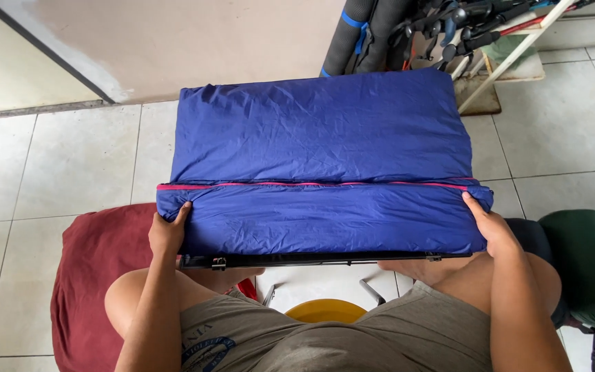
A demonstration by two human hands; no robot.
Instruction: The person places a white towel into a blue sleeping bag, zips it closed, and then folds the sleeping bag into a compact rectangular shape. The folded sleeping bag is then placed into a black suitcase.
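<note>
A dark red fabric cushion (98, 275) is lying left of the blue padded nylon sleeping bag (321, 165), which is resting on a low black-framed table (311, 260). The left hand (168, 233) is gripping the bag's folded near-left corner; the right hand (494, 229) is gripping its near-right corner. A green bag (587, 265) is sitting right of it.

Blue sleeping bag (321, 138) spread flat over low table, fabric puffy, wrinkled. Near edge folded up into thick band, pink zip line running straight across along fold, both ends gripped.

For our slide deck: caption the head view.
Both hands, left and right, grip a folded blue sleeping bag.
</note>
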